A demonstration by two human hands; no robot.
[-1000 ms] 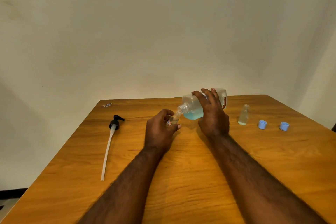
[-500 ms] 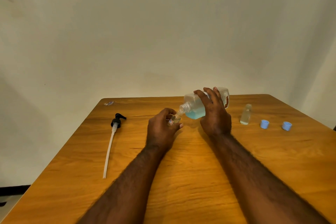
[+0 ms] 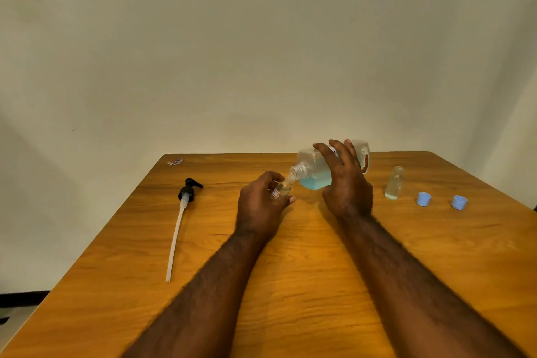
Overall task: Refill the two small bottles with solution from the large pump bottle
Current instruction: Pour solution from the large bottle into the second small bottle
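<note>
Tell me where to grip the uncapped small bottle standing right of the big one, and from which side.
Probably round its straight body, below the neck, coming from the near side. The standing small bottle is upright and open-mouthed, so a side grip keeps it level. The large pump bottle is tilted at its left and a blue cap lies at its right.

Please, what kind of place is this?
Probably a plain room in a home or office; I cannot tell which. Only a wooden table, a bare pale wall and refill things show: the large bottle and its detached pump.
</note>
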